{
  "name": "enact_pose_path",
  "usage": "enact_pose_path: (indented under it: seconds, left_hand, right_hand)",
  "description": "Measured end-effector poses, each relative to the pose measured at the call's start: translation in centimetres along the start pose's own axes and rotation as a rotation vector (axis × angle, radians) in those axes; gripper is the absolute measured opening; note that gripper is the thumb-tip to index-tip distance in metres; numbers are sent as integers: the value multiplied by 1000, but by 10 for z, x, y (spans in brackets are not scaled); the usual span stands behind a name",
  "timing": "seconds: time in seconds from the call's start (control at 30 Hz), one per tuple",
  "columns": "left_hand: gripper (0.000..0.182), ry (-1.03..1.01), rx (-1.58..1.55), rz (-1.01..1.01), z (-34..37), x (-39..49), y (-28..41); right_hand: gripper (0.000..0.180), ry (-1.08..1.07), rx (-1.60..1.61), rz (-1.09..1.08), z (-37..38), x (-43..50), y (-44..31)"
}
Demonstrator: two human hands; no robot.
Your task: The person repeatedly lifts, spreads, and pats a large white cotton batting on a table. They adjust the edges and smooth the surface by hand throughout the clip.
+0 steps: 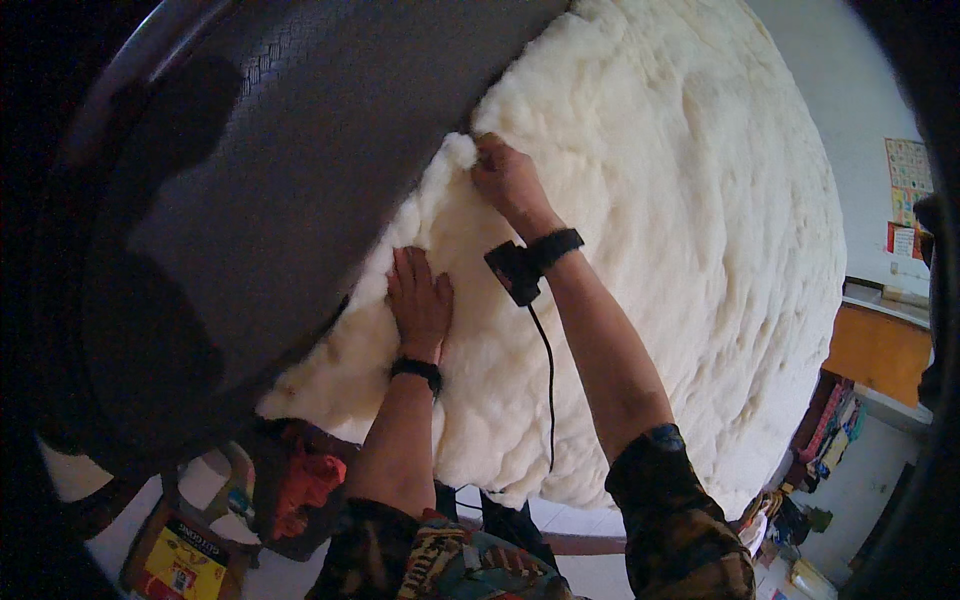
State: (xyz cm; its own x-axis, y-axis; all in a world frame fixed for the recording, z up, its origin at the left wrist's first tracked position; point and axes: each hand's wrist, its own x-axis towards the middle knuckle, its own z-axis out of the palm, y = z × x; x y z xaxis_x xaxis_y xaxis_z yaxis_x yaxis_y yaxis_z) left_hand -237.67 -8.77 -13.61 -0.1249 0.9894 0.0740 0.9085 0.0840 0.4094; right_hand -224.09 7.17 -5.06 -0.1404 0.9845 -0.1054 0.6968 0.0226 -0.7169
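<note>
A thick, lumpy sheet of cream-white fibre batting spreads in front of me over a dark surface. My left hand rests palm down on the batting close to its left edge, fingers extended and thumb apart, holding nothing. Farther up that edge, my right hand is closed on a bit of the batting; its fingertips are partly hidden in the fluff. Strapped to my right wrist is a small black device with a black cable trailing over the batting. A dark band circles my left wrist.
At lower left, a red plastic bag and a printed carton lie below the surface. To the right stand an orange-brown cabinet panel and several piled cloths. A poster hangs on the pale wall.
</note>
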Motion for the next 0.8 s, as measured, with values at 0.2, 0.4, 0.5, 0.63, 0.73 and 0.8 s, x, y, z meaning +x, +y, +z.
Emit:
enact_pose_path:
  seconds: [0.2, 0.4, 0.5, 0.63, 0.73, 0.8]
  left_hand:
    - [54, -55, 22, -6, 2, 3, 1]
    - [58, -162, 52, -52, 2, 2, 1]
    - [55, -136, 17, -63, 5, 0, 1]
    - [53, -120, 96, -20, 13, -3, -2]
    - [54, -58, 182, -4, 21, -5, -7]
    - [55, -114, 244, -3, 25, -6, -10]
  right_hand:
    - [21, 341, 358, 84, 17, 17, 8]
    - [30, 175, -254, 149, 33, 33, 3]
    - [28, 189, -89, -73, 1, 14, 0]
    - [30, 694, -322, -204, -25, 17, 16]
    - [33, 469, -298, -126, 8, 48, 36]
    - [35, 391, -361, -176, 30, 56, 51]
